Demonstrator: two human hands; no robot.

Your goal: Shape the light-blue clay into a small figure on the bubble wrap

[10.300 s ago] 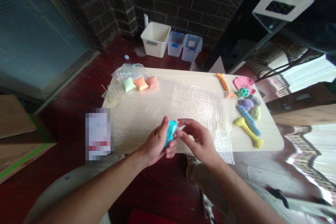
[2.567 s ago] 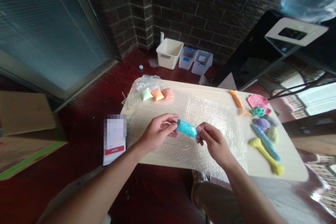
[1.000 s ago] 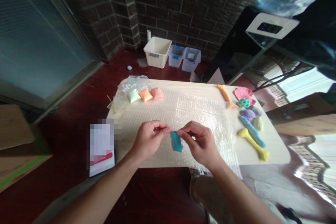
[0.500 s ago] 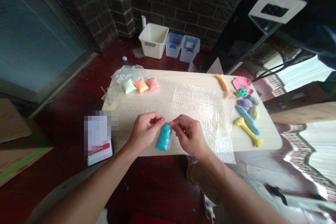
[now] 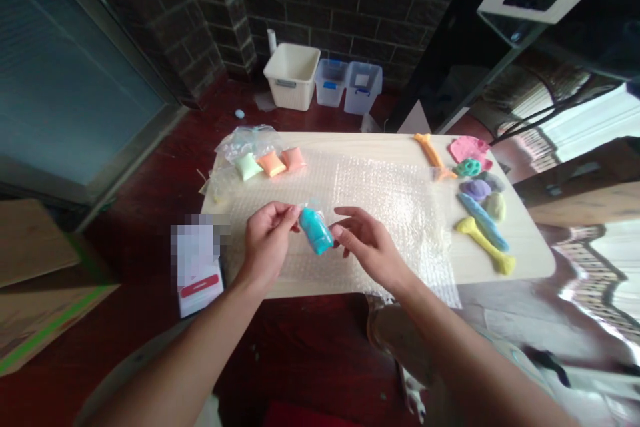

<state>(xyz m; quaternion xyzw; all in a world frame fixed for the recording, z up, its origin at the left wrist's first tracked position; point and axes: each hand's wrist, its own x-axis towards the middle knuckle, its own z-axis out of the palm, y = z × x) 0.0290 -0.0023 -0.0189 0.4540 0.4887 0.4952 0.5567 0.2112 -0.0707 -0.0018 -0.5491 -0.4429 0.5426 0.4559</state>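
A small clear packet of blue modelling clay (image 5: 316,230) hangs tilted above the near middle of the table. My left hand (image 5: 267,233) pinches its upper left end between thumb and forefinger. At the packet's right side is my right hand (image 5: 367,240), its fingers apart and its thumb tip close to the lower edge; whether it touches is hard to tell. Beneath both hands lies a sheet of bubble wrap (image 5: 385,207). Beyond my left hand sit packets of clay: a pale green one (image 5: 248,167), an orange one (image 5: 271,164) and a salmon one (image 5: 293,159).
Shaped clay pieces line the table's right side, among them an orange bone (image 5: 433,155), a yellow bone (image 5: 485,245) and a blue stick (image 5: 483,221). Crumpled clear plastic (image 5: 250,138) lies at the back left. A white basket (image 5: 293,83) and two clear bins stand on the floor behind.
The blue packet has been raised away from me and tilted, its lower end now pointing right. My right hand has loosened from its top and spread its fingers; my left still pinches it.
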